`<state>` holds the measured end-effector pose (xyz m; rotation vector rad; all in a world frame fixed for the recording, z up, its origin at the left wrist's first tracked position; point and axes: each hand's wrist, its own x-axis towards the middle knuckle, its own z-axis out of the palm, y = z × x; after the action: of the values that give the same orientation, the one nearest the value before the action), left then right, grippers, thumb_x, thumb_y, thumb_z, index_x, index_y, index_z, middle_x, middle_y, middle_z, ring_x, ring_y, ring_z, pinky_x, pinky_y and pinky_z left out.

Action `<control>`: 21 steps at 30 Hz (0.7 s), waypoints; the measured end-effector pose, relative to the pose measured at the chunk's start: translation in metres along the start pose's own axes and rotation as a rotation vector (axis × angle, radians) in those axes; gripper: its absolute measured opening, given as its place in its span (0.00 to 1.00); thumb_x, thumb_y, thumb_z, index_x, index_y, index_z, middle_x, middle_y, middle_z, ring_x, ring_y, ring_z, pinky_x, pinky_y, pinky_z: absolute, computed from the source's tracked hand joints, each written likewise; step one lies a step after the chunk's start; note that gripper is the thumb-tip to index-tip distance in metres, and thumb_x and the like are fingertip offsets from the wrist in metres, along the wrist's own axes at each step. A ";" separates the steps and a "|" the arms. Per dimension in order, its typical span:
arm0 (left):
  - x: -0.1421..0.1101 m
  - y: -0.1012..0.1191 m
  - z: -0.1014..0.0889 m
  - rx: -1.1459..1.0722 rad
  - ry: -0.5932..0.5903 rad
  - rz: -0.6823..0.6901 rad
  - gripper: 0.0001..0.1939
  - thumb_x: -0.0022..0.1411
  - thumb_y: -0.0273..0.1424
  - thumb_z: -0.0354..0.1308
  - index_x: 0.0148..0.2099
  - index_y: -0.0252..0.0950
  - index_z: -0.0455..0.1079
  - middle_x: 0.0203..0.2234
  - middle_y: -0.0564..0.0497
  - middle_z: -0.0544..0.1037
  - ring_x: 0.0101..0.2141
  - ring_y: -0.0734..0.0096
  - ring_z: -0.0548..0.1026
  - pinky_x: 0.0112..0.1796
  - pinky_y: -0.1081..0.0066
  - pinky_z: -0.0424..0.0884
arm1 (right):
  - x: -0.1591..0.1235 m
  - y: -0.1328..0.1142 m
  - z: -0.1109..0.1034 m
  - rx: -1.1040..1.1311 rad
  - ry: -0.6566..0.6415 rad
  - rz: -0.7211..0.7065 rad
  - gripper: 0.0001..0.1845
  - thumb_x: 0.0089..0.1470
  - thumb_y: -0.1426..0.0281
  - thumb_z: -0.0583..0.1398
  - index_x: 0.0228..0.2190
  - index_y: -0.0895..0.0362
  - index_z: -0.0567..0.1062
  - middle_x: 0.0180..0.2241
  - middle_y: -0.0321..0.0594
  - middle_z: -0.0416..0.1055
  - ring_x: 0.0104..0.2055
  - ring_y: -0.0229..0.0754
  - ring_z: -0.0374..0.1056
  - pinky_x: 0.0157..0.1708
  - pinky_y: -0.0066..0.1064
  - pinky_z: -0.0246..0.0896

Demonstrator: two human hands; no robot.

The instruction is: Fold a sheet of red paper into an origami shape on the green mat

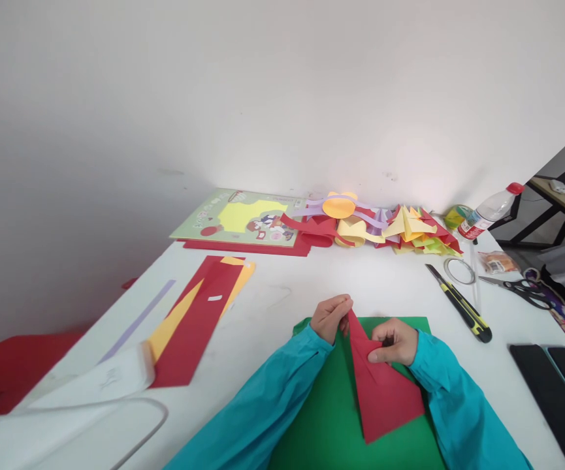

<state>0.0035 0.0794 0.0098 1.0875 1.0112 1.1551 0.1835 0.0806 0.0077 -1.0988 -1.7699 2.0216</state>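
Pinching folded red paper over the green sheet on the tabletop, the left hand clamped at its narrow tip and the right hand along its edge, risks a skewed crease or torn tip should the pulls be uneven.

Right side of table: clear plastic bottle with red cap, black-and-yellow utility knife near thin tape ring, black-handled metal scissors, flat black rectangular slab.
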 end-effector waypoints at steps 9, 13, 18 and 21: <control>-0.001 0.003 0.001 -0.077 -0.029 0.025 0.19 0.53 0.42 0.52 0.19 0.35 0.61 0.11 0.57 0.61 0.14 0.78 0.59 0.17 0.75 0.54 | 0.000 -0.001 0.001 0.006 -0.002 -0.010 0.25 0.31 0.51 0.66 0.16 0.60 0.66 0.11 0.28 0.61 0.13 0.28 0.54 0.13 0.21 0.46; 0.000 0.001 0.000 -0.103 -0.026 0.031 0.17 0.52 0.41 0.53 0.21 0.33 0.68 0.14 0.54 0.65 0.17 0.77 0.62 0.19 0.75 0.57 | 0.000 -0.003 0.001 -0.007 -0.005 -0.012 0.25 0.32 0.51 0.66 0.15 0.60 0.65 0.11 0.28 0.61 0.13 0.28 0.53 0.13 0.21 0.45; 0.001 -0.002 -0.002 -0.148 -0.039 0.057 0.16 0.51 0.40 0.54 0.25 0.33 0.74 0.22 0.48 0.72 0.22 0.73 0.65 0.21 0.74 0.58 | 0.000 -0.005 0.002 -0.014 -0.013 -0.008 0.25 0.32 0.51 0.65 0.16 0.59 0.65 0.11 0.27 0.60 0.13 0.28 0.53 0.13 0.21 0.44; 0.002 -0.003 -0.003 -0.148 -0.055 0.095 0.15 0.52 0.39 0.53 0.28 0.34 0.77 0.26 0.46 0.74 0.21 0.74 0.64 0.20 0.74 0.56 | 0.000 -0.004 0.002 -0.027 -0.017 -0.013 0.24 0.33 0.52 0.65 0.16 0.59 0.65 0.11 0.27 0.60 0.13 0.28 0.53 0.13 0.21 0.45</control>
<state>0.0011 0.0811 0.0058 1.0523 0.8250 1.2492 0.1813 0.0798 0.0111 -1.0788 -1.8128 2.0111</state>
